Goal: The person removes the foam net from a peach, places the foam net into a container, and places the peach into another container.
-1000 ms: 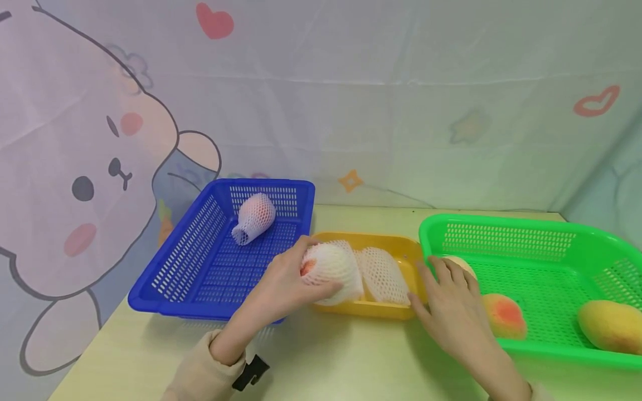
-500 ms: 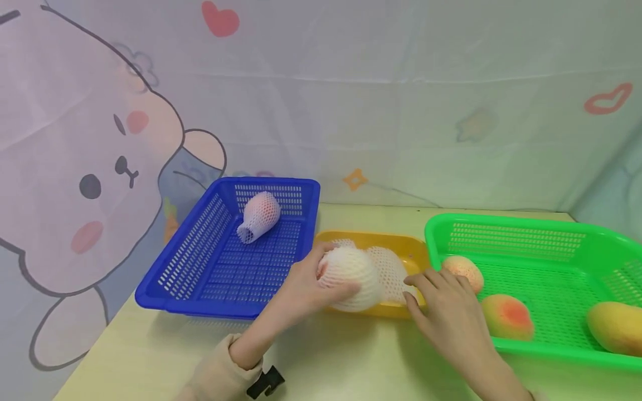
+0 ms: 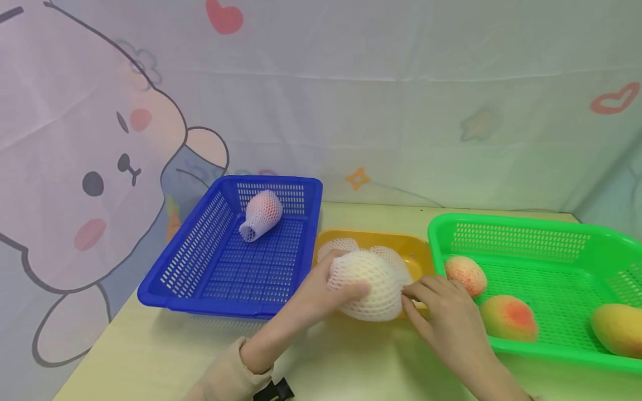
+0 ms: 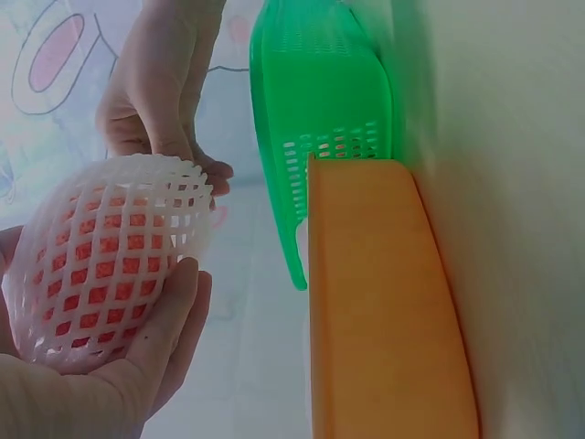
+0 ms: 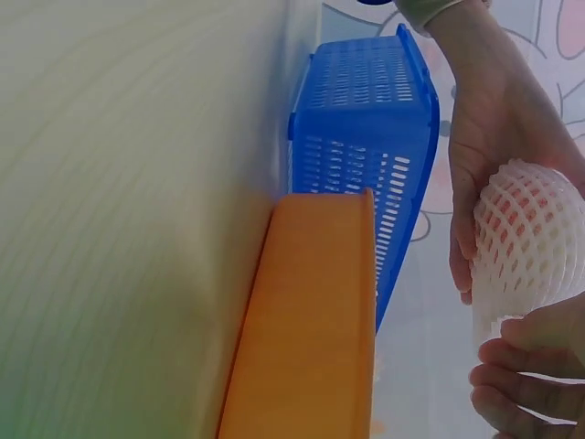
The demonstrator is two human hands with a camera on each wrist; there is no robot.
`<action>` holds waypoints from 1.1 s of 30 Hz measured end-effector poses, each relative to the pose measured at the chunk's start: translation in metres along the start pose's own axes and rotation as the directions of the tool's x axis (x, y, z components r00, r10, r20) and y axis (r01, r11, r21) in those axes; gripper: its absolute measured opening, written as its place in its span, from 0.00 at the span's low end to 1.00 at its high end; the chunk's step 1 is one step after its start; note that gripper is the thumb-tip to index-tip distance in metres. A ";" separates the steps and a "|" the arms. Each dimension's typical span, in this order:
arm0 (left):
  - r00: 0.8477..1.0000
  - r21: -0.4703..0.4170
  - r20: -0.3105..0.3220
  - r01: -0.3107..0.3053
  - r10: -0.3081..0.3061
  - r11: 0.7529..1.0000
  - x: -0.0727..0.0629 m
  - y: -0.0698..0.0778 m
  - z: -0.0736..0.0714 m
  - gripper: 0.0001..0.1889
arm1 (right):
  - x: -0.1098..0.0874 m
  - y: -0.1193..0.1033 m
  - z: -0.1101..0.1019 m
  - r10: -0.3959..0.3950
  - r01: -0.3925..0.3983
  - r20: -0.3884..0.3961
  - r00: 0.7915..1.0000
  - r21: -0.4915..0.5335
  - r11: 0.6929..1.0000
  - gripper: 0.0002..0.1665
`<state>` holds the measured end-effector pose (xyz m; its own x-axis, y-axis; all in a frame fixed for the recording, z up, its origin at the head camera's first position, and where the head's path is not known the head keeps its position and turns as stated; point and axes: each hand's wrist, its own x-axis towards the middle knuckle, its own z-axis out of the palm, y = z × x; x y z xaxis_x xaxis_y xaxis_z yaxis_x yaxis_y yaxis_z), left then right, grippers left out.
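Observation:
My left hand (image 3: 321,295) grips a round fruit in a white foam net (image 3: 368,287), held over the front of the yellow tray (image 3: 418,248). Red skin shows through the mesh in the left wrist view. At the net's right end, the thumb and fingertips of my right hand (image 3: 446,306) pinch its edge; the right wrist view shows this pinch from the side. Behind the held fruit, a flat foam net (image 3: 338,244) and another foam net (image 3: 393,259) lie in the tray, partly hidden.
The blue basket (image 3: 236,306) stands at the left with a netted reddish fruit (image 3: 263,211) inside. At the right, the green basket (image 3: 511,223) holds a speckled peach-coloured fruit (image 3: 466,275), a yellow-red peach (image 3: 509,317) and a mango (image 3: 619,328). A printed cloth hangs behind.
My left hand has brought the netted fruit rightward and nearer to me, out of the tray. My right hand has moved from the green basket's rim to pinch the net's end.

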<state>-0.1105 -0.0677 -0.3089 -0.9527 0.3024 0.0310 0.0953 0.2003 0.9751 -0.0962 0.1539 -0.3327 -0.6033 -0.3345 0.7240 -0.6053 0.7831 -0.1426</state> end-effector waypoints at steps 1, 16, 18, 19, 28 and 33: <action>1.000 -0.011 0.004 0.000 0.000 1.000 0.000 0.000 0.000 0.30 | 0.000 0.000 0.000 0.003 -0.003 -0.009 1.000 0.014 1.000 0.10; 0.999 -0.039 -0.017 0.032 -0.033 0.999 0.001 0.000 0.000 0.31 | 0.002 -0.002 -0.002 0.029 -0.009 -0.055 0.998 0.331 0.944 0.32; 0.999 -0.039 -0.012 0.035 -0.036 0.999 0.001 -0.001 0.001 0.31 | 0.002 -0.003 -0.002 0.034 -0.015 -0.047 0.998 0.356 0.934 0.35; 0.999 -0.041 -0.009 0.032 -0.032 0.999 0.001 -0.001 0.001 0.30 | 0.002 -0.003 -0.002 0.035 -0.016 -0.043 0.998 0.370 0.929 0.37; 0.999 -0.074 0.050 0.021 -0.018 0.997 0.000 -0.002 0.005 0.31 | 0.001 -0.007 -0.003 0.054 -0.070 0.049 0.997 0.435 0.898 0.51; 0.997 -0.093 0.081 0.021 -0.014 0.995 -0.002 -0.002 0.010 0.31 | -0.001 -0.010 -0.005 0.105 -0.155 0.143 0.984 0.407 0.900 0.56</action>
<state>-0.1061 -0.0596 -0.3134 -0.9274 0.3740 -0.0004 0.0475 0.1188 0.9918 -0.0871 0.1490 -0.3282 -0.7315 -0.3219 0.6011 -0.6626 0.5435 -0.5153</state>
